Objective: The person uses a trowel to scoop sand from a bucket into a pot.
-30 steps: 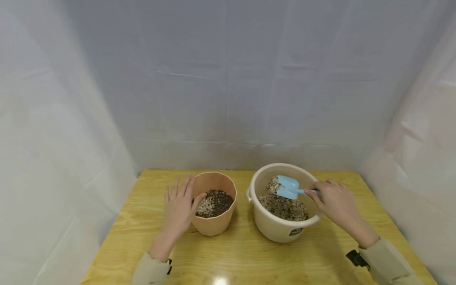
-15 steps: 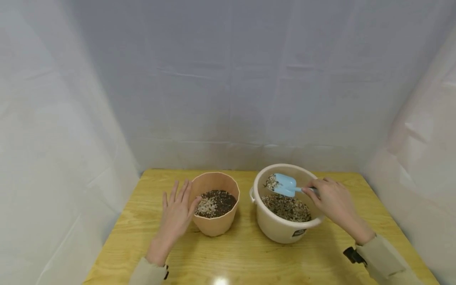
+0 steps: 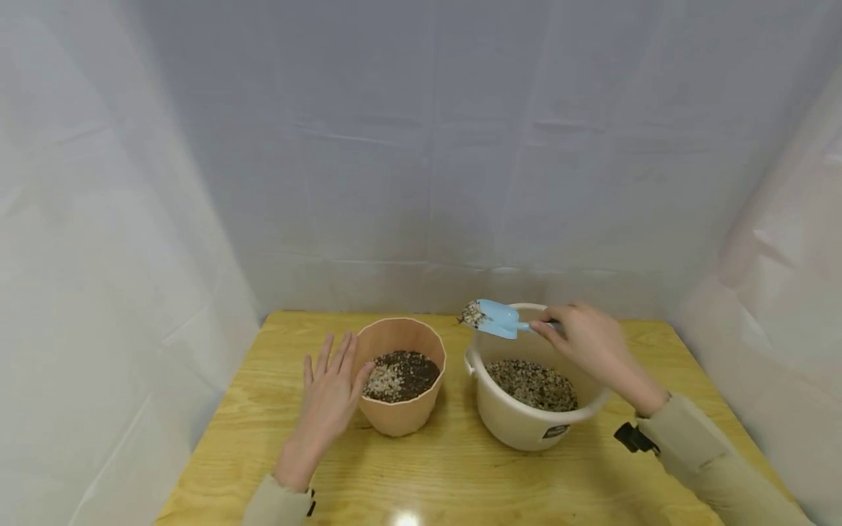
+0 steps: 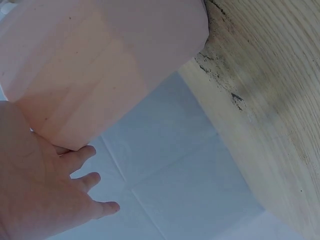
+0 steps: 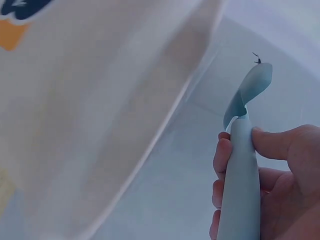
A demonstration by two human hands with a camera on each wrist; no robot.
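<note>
Left hand [image 3: 330, 398]: fingers straight, palm flat against the outer left wall of the peach pot [image 3: 400, 416], which stands on the wooden surface [image 3: 454, 475] and holds a dark and pale gravel mix. Just right of it, apart: cream bucket [image 3: 520, 424] with the same mix. Right hand [image 3: 585, 343] grips the blue scoop [image 3: 496, 319] by its handle; loaded blade held above the bucket's left rim.

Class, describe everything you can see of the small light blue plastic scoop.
The small light blue plastic scoop looks smooth and matte, with a rounded blade and a thick handle. The right hand grips that handle, thumb on its side. It is held about level above the far left rim of the cream plastic bucket, its tip carrying speckled gravel.
</note>
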